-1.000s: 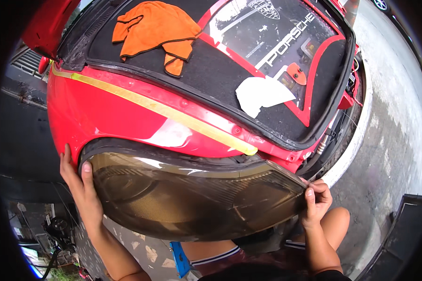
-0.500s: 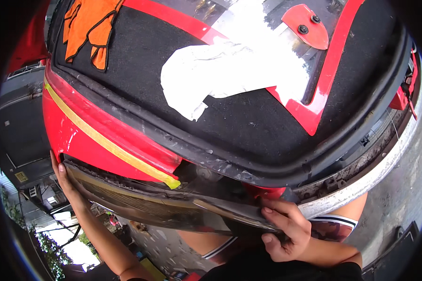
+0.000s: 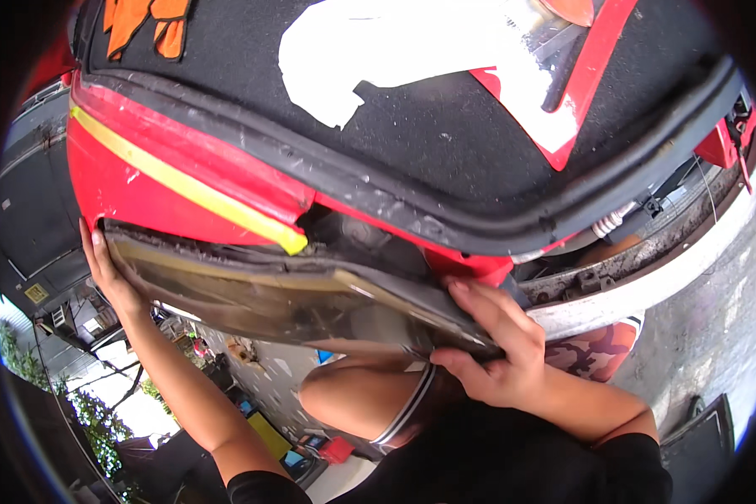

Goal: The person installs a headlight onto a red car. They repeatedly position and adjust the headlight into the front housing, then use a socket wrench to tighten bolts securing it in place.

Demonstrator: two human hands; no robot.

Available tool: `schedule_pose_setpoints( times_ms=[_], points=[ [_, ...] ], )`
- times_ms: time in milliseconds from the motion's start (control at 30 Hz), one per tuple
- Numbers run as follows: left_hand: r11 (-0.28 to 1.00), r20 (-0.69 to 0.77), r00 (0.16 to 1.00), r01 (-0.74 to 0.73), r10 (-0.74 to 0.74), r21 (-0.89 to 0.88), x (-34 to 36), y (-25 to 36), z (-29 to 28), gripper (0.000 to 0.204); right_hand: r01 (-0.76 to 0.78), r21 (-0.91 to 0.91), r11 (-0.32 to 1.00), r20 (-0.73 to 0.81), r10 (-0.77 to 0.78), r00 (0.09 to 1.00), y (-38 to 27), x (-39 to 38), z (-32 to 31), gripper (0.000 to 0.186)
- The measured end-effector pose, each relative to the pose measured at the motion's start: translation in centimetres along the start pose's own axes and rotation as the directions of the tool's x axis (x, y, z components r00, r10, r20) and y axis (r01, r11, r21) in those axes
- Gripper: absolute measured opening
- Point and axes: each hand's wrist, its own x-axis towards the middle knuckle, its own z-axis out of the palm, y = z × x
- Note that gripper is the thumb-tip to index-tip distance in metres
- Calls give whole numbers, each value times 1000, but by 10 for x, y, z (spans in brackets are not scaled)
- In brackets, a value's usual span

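A long car light (image 3: 269,307) with a dark, smoky lens lies along the opening under the red body panel (image 3: 168,197). My left hand (image 3: 113,277) is pressed round its left end, fingers up beside the panel's edge and the palm partly hidden. At the other end, my right hand (image 3: 504,340) grips the light's narrow tip, fingers over the top and thumb underneath. A strip of yellow tape (image 3: 185,181) runs along the red panel just above the light. Dark gaps show between the light's upper edge and the body.
A black rubber seal (image 3: 378,193) borders the dark carpeted surface (image 3: 428,134). On it lie white paper (image 3: 378,42), a red angular piece (image 3: 592,76) and orange gloves (image 3: 134,29). A scuffed white bumper bar (image 3: 638,294) curves off to the right. My knee (image 3: 336,395) is below the light.
The car and the light sit higher in the picture as the view has shifted downward. More of the lens face and my leg show. Both hands keep hold of the light's ends.
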Motion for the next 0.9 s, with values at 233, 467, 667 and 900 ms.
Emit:
schedule_pose_setpoints(
  times_ms=[233,467,667,900],
  points=[
    [978,-232,966,-70,115,195,-82,-30,14,79,48,-43,998,154,-41,987,-9,19,-15,71],
    [894,-223,963,34,-148,-446,-229,-50,70,98,126,-88,988,163,-111,980,-13,19,-8,66],
    [901,-270,935,98,-229,-423,-240,-81,57,107,150,-150,977,234,-112,966,-17,15,-12,67],
    [855,-342,909,27,-236,-518,-226,-67,63,106,114,-166,979,195,-81,977,-17,19,-2,62]
  ],
)
